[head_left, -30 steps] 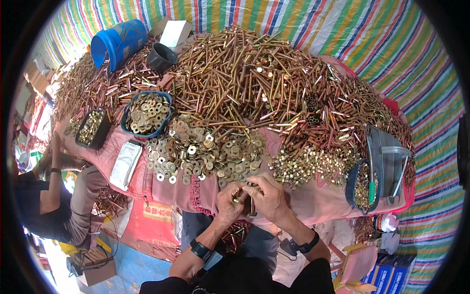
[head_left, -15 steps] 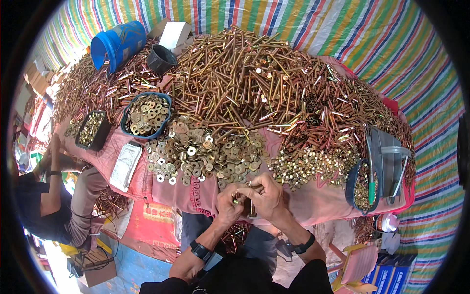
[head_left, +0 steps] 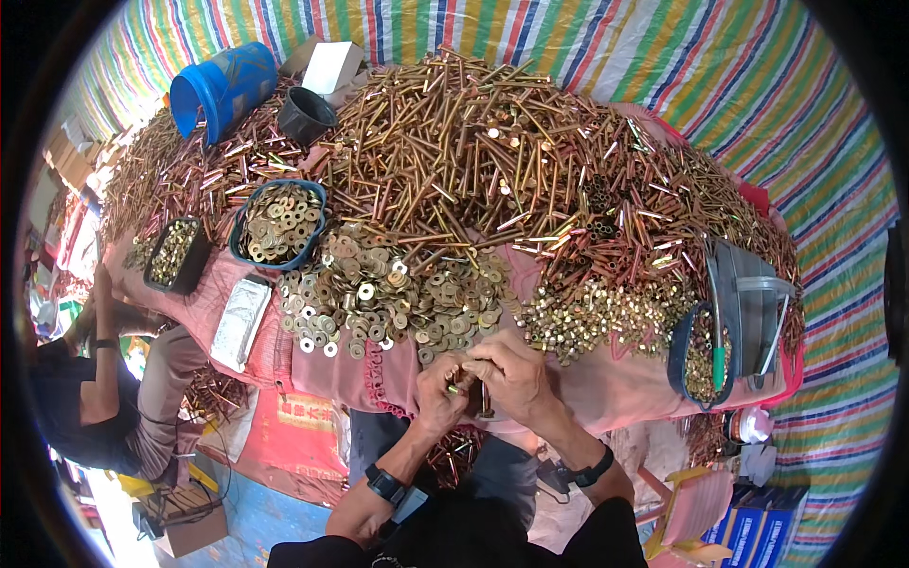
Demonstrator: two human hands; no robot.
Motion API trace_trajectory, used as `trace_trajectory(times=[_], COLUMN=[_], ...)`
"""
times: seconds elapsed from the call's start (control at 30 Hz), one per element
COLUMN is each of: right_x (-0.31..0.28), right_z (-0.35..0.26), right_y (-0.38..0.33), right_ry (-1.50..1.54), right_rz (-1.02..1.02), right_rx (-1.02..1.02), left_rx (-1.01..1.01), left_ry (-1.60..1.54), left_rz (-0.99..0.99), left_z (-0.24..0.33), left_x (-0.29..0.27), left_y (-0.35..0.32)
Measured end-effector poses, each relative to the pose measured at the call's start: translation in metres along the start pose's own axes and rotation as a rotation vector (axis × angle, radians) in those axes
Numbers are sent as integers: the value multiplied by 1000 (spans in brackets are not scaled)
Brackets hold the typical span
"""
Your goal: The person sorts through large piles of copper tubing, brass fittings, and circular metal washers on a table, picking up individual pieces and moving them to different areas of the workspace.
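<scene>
A: Start at the left. Is there writing?

B: A silver packet [head_left: 240, 324] lies on the pink cloth [head_left: 327, 374]; whether it is printed I can't tell. Just right of it and farther off stands a blue basin [head_left: 276, 266] full of washers. Nearer, past the cloth's near edge, a red sack [head_left: 303, 426] carries large yellow characters.

A: Then the hands?

B: First the loose washers [head_left: 398, 298], spread on the cloth. Near them is the left hand [head_left: 441, 396], fingers curled in, closed around a small shiny metal piece [head_left: 454, 389]; most of that piece is hidden.

A: And the bolt?

B: 1 long bolt [head_left: 486, 405] is between the 2 hands, its head toward the near side, its far end going in under the right fingertips.

A: So the right hand?

B: The right hand [head_left: 511, 376] has its thumb and fingers drawn together on the bolt's far end. Those fingers hide whether anything smaller is pinched there too.

A: Farther right?

B: Loose gold nuts [head_left: 606, 317], then a dark blue tub [head_left: 678, 360] of small parts with a green-handled tool [head_left: 719, 367] leaning in it. At the near right, blue boxes [head_left: 762, 523] bear white lettering, turned sideways and small.
</scene>
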State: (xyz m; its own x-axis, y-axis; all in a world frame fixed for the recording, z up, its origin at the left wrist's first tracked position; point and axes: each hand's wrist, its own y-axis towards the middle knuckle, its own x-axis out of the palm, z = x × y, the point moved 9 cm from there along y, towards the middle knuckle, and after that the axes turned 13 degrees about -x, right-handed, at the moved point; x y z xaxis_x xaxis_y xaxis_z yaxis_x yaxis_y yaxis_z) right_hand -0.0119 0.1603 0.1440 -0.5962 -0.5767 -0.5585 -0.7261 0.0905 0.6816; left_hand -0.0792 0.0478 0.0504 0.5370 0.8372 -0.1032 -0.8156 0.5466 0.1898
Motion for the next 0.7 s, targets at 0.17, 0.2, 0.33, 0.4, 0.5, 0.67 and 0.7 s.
trace_trajectory(times=[0.17,0.2,0.33,0.4,0.5,0.67,0.7], right_x=[3,4,1,-5,-2,4,3], right_z=[10,14,9,1,0,6,8], right_y=[-1,-6,-6,0,3,-1,-3], right_ry=[129,190,263,170,89,135,168], right_rz=[-99,-116,-82,-27,-41,-114,-104], right_rx=[160,236,183,20,-28,108,159], left_rx=[66,87,9,-45,-39,-19,-34], left_ry=[-42,-40,-20,1,-9,23,30], left_rz=[-75,-9,0,-36,-35,-16,-20], left_z=[8,9,2,-4,-6,-5,-6], left_x=[6,2,1,3,2,0,0], left_y=[-1,0,-1,-2,-1,-2,-2])
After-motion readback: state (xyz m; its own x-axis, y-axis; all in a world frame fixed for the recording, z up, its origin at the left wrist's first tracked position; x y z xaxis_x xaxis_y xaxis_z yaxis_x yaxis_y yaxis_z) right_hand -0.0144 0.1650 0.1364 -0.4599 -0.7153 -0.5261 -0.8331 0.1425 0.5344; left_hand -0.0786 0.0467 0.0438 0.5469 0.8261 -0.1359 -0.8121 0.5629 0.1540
